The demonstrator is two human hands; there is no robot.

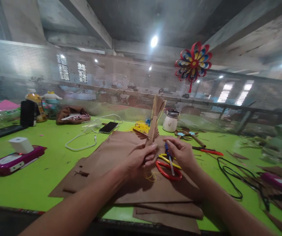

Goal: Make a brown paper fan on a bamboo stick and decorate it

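Observation:
My left hand is closed around the lower end of a folded brown paper piece, which stands upright with pleated fans at its top and sides. In my right hand is a slim blue tool with a pale, narrow shaft pointing down; its exact kind is unclear. Beneath that tool lie red-handled scissors and a yellow-handled tool, partly covered by it. Thin yellow thread lies on the stacked brown paper sheets under my hands.
Behind the paper stand a white jar and a heap of yellow thread. A phone and white cable lie left, near a purple power strip. A red-and-black pen-like tool and black cord lie right.

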